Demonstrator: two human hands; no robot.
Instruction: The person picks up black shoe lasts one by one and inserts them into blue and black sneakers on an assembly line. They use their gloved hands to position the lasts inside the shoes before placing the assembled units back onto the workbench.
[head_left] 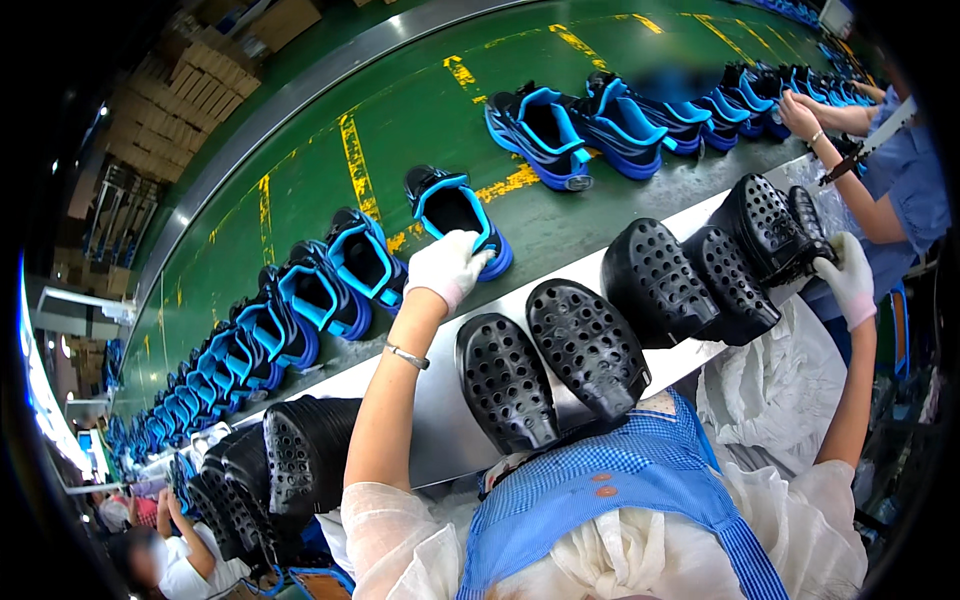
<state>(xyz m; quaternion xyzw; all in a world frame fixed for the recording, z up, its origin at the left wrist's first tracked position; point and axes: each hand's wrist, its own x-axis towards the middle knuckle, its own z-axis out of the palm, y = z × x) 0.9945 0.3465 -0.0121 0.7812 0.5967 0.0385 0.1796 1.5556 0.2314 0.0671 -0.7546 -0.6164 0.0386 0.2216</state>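
A white glove covers my left hand (448, 268), which is closed on the heel collar of a blue-and-black sneaker (455, 210) standing on the green conveyor belt (310, 180). Farther right, my right hand (848, 278), also gloved, pinches the end of a black perforated insole (805, 215) at the far end of a metal ledge. Beside it a stack of black insoles (765, 225) leans along that ledge. Two more insole stacks, one with its top insole (585, 345) full of round holes, stand nearest my apron. How many insoles my right fingers hold is hidden.
Rows of matching sneakers (290, 295) line the belt on the left, with more sneakers (630, 125) at the far right. The pale metal ledge (425, 420) runs before me. A co-worker's hands (805, 115) are at the right. Cartons (210, 80) are piled at the far left.
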